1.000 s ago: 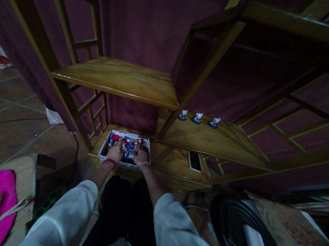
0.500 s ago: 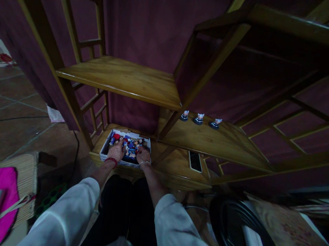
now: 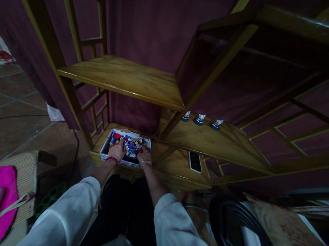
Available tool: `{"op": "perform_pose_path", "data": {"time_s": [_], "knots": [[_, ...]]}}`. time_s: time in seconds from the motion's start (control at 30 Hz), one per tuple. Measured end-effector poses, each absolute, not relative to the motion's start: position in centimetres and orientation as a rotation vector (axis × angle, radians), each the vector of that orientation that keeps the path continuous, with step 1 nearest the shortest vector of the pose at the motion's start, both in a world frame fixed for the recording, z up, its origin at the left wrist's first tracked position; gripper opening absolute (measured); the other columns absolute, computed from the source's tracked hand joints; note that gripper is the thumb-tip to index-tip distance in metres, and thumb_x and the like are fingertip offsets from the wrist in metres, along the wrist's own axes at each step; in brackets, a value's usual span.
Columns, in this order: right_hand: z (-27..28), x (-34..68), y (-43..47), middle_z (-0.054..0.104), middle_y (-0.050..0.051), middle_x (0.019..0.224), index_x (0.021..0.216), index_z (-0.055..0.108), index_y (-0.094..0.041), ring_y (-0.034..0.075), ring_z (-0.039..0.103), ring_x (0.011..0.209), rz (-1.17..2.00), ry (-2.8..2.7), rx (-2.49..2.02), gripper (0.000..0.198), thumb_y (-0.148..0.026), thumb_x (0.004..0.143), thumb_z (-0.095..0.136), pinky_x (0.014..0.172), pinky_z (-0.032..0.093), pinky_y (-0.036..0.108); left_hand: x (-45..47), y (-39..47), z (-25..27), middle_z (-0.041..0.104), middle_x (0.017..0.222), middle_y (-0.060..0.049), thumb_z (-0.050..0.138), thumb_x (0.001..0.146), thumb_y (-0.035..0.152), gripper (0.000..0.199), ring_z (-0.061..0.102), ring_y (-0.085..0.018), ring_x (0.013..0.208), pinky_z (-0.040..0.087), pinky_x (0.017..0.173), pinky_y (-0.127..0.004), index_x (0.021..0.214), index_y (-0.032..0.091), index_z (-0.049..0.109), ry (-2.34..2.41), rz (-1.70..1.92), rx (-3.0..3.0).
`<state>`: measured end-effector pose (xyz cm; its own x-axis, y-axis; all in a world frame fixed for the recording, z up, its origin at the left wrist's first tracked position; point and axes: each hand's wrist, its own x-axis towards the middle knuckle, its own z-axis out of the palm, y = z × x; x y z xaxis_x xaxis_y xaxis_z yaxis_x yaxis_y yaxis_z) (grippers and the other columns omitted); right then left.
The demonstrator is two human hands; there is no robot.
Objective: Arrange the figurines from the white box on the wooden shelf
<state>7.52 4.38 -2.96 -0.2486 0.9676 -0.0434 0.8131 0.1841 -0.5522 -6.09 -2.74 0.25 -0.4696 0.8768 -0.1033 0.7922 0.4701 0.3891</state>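
A shallow white cardboard box (image 3: 102,155) on the low wooden shelf holds many small figurines (image 3: 131,145) in blue, red, white and skin tones, heaped together. My left hand (image 3: 117,151), with a red bead bracelet at the wrist, reaches into the left part of the box. Its fingers stretch forward over the heap, and the tips are partly lost among the toys. At the right side of the box, my right hand (image 3: 144,156) wears a silver bracelet. Its fingers close on a small figurine with red on it (image 3: 138,150), mostly covered by the hand.
Three small figurines on dark bases, one of them here (image 3: 199,120), stand on the middle shelf (image 3: 221,141). A phone (image 3: 195,161) lies on the low shelf to the right. Above the box juts a higher shelf (image 3: 122,77). A black coiled hose (image 3: 217,215) sits at lower right.
My right hand has shifted slightly, and more red shows by its fingertips. The left hand stays almost in place over the figurines. The view has moved a little.
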Motion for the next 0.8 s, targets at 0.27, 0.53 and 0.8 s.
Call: {"op": "perform_pose_path", "data": {"time_s": [0.27,0.53,0.8], "knots": [[-2.3,7.5,3.7,0.065,0.005,0.086,0.084,0.063,-0.018,0.015,0.057,0.086,0.554,-2.286,-1.611,0.027,-0.01,0.073,0.04,0.076,0.043,0.022,-6.0,-3.0,0.6,0.059,0.106,-0.007,0.037,0.082,0.034,0.043,0.057,-0.021,0.091,0.042,0.076,-0.031,0.126,0.03,0.036,2.414,0.388,1.42],[-0.4,7.5,2.0,0.056,0.006,0.109,0.11,0.053,-0.02,0.016,0.051,0.099,0.487,-2.324,-1.374,0.035,-0.014,0.077,0.04,0.088,0.039,0.027,-6.2,-3.0,0.1,0.063,0.1,-0.005,0.034,0.083,0.041,0.042,0.058,-0.021,0.09,0.042,0.075,-0.031,0.123,0.033,0.04,2.321,0.343,1.5],[-1.0,7.3,2.2,0.051,0.009,0.118,0.127,0.037,-0.018,0.017,0.049,0.103,0.7,-2.474,-1.026,0.047,-0.02,0.08,0.041,0.09,0.038,0.03,-6.0,-3.5,0.7,0.062,0.105,0.0,0.038,0.082,0.041,0.039,0.056,-0.019,0.096,0.042,0.08,-0.029,0.121,0.036,0.044,2.2,0.364,1.601]]}}
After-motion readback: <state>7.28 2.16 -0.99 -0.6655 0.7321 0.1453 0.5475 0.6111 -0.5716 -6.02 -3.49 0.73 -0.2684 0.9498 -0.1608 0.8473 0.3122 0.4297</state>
